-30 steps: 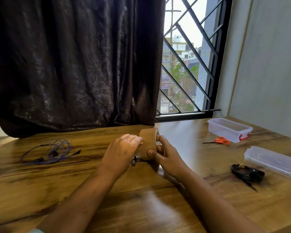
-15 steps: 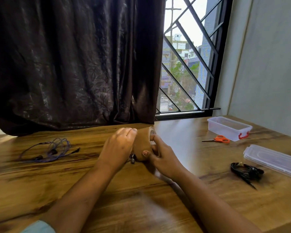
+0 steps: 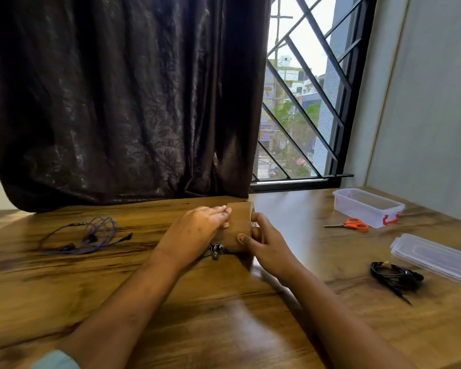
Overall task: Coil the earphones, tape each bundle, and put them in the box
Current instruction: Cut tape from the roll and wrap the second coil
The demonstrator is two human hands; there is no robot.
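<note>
A brown tape roll (image 3: 239,225) stands on its edge on the wooden table (image 3: 224,323), mid-table. My right hand (image 3: 267,243) grips it from the right, thumb on its front face and fingers at the core. My left hand (image 3: 194,233) lies against the roll's left side with fingertips on the tape surface. Dark earphones (image 3: 215,251) peek out under its palm, mostly hidden. A loose purple earphone (image 3: 91,235) lies at the left. A coiled black earphone (image 3: 394,275) lies at the right. The clear box (image 3: 367,206) with red clips stands open at the back right.
Orange-handled scissors (image 3: 351,225) lie in front of the box. The box's clear lid (image 3: 437,258) rests near the right table edge. A dark curtain (image 3: 123,102) hangs behind the table, next to a barred window (image 3: 304,115).
Both hands and the tape roll drifted slightly left, then back to the right. The grip on the roll stays the same.
</note>
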